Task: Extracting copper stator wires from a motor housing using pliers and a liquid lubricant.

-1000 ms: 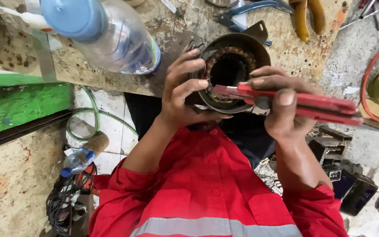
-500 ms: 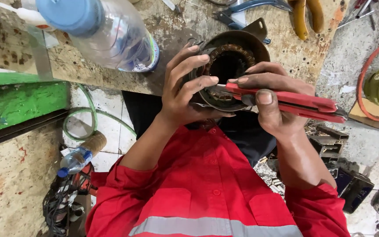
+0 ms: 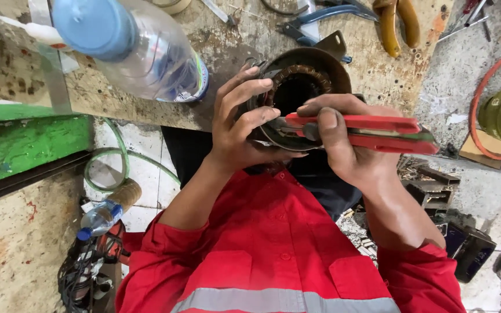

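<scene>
Working pliers [image 3: 360, 130] into a motor housing [image 3: 305, 75].
Left hand [image 3: 242, 124] gripping housing, right hand [image 3: 349, 145] clamped around pliers; best kept steady, squeezed gently.

A round metal motor housing [image 3: 297, 87] is gripped by the left hand [image 3: 242, 124]; red-handled pliers [image 3: 366, 130] are held by the right hand [image 3: 349, 145].

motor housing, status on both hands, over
Left hand gripping round motor housing at bench edge. Right hand shut on red-handled pliers, jaws at the rim. Nothing between them.
</scene>
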